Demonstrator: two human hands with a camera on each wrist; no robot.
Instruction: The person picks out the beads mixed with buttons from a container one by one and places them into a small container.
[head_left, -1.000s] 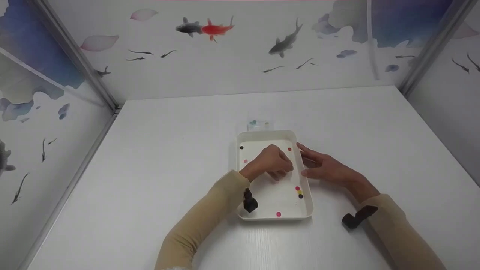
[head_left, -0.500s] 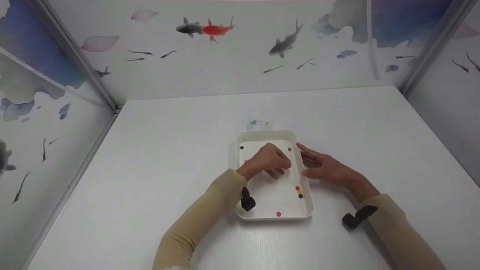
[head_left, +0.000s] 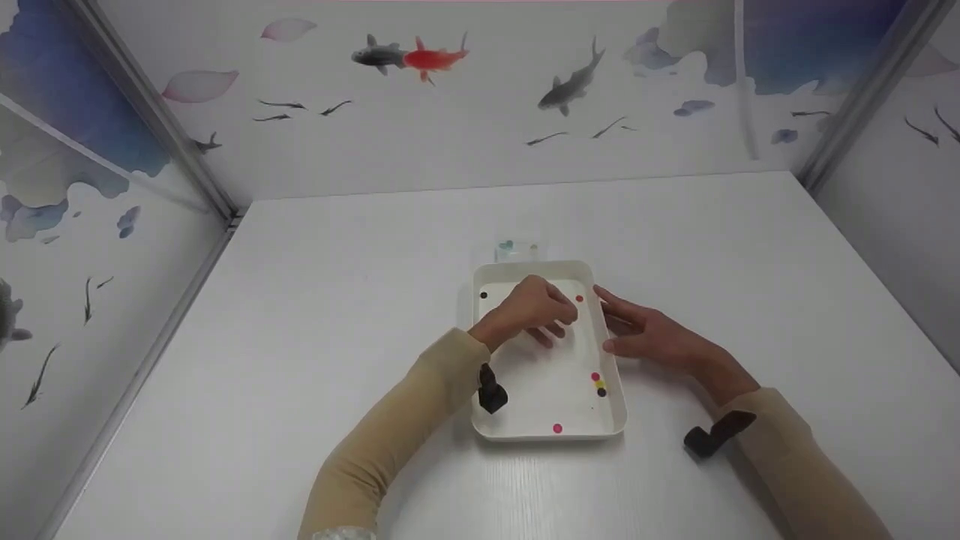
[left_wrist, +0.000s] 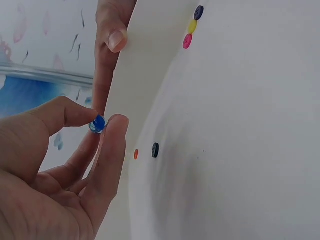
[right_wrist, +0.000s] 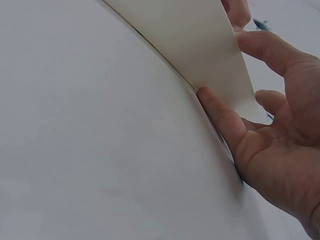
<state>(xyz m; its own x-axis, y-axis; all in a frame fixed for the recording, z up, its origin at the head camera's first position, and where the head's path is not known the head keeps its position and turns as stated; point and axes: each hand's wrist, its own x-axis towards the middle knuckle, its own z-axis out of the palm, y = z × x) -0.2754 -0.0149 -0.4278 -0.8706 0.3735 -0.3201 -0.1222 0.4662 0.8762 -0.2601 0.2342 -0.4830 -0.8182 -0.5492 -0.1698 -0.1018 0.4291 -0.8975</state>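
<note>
My left hand (head_left: 536,304) is over the far part of a white tray (head_left: 547,435). In the left wrist view, its thumb and a finger pinch a small blue glassy ball (left_wrist: 97,124) level with the tray's side wall. A dark button (left_wrist: 155,150) and an orange button (left_wrist: 136,154) lie on the tray floor just past those fingers. Along the tray's outer right side, my right hand (head_left: 660,341) rests with fingers extended. The right wrist view has its fingertips (right_wrist: 204,95) against the outer wall.
Pink (head_left: 595,376), yellow (head_left: 600,384) and black (head_left: 601,392) buttons sit in a row by the tray's right wall. Another pink button (head_left: 557,428) is at the near end, a black one (head_left: 484,295) far left. Behind the tray lies a clear container (head_left: 517,250) holding small coloured pieces.
My left hand has drifted toward the far left over the tray, and its forearm now covers the pink button at the left. The right hand and the tray have stayed put.
</note>
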